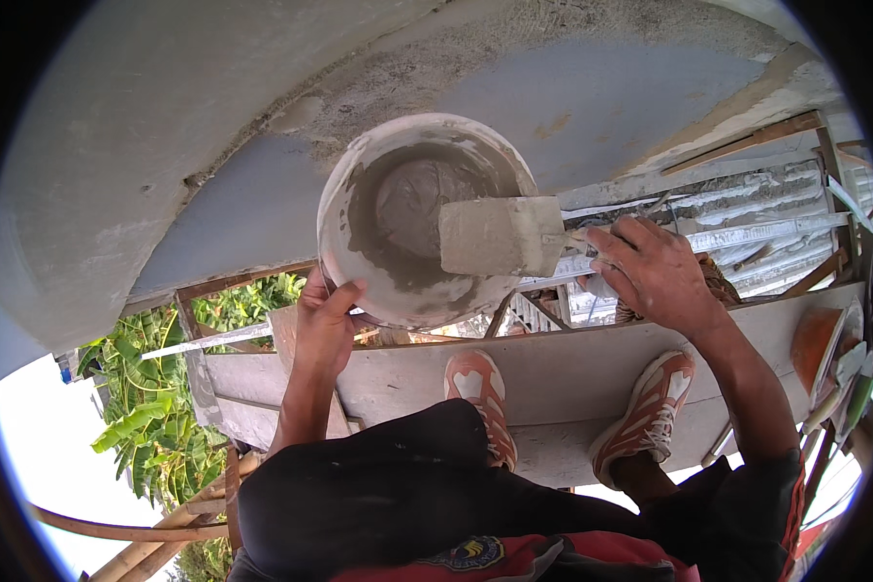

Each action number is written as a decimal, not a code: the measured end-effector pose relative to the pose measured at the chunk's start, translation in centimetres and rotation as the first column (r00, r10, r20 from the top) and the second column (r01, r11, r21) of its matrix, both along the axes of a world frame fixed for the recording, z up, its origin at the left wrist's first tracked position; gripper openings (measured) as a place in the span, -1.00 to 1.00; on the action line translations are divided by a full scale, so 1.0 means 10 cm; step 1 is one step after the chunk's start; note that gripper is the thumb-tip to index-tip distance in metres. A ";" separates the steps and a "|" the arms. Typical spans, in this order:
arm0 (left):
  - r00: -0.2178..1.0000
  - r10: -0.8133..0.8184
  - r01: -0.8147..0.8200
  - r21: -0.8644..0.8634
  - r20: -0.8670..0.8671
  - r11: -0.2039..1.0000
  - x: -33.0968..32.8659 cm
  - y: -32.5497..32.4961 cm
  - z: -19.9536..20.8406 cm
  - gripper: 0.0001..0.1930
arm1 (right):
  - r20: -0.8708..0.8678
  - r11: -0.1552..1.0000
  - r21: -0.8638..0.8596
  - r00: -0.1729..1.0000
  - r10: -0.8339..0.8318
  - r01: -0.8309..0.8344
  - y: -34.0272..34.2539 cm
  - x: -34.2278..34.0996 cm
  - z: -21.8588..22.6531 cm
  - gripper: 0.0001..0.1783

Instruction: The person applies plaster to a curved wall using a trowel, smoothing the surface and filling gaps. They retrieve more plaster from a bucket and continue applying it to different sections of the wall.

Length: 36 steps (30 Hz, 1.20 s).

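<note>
My left hand [328, 320] grips the near-left rim of a white, cement-smeared bucket [335, 209], thumb on the rim. Grey wet cement [412, 199] lies in its bottom, with more streaked up the inner wall. My right hand [650, 267] is closed round the handle of a trowel [502, 236]. The flat, rectangular blade, coated in grey, reaches over the bucket's right side and covers part of the opening. Most of the trowel's handle is hidden by my fingers.
My shoes [477, 393] stand on a plank platform [553, 393]. Ahead curves a partly plastered grey wall [592, 107]. At the right end of the planks sit an orange-brown container [815, 339] and several tools. Corrugated sheets [747, 209] lie below; green leaves [150, 417] show at left.
</note>
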<state>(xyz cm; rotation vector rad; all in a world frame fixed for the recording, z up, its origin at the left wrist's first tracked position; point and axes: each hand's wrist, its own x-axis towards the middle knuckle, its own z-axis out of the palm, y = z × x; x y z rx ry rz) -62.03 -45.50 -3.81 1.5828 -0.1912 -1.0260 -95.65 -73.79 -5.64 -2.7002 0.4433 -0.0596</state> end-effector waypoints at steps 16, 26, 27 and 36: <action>0.976 0.213 -0.215 -0.065 -0.049 0.974 -0.13 0.52 0.03 -0.55 | -0.099 0.935 0.214 0.959 -0.266 0.282 -0.42 -0.52 0.31 -0.53; 0.935 0.211 -0.228 -0.027 -0.285 0.973 -0.30 0.51 0.01 -0.56 | 0.199 0.989 -0.147 0.980 0.003 0.027 0.17 0.49 -0.59 -0.52; 0.938 0.207 -0.226 -0.037 -0.280 0.973 -0.32 0.53 0.03 -0.56 | 0.185 0.986 -0.164 0.983 0.000 0.031 0.13 0.46 -0.65 -0.52; 0.969 0.177 -0.181 -0.004 -0.172 0.984 -0.32 0.70 -0.02 -0.61 | -0.076 0.946 -0.308 0.994 0.082 -0.102 -0.28 -0.20 -0.56 -0.49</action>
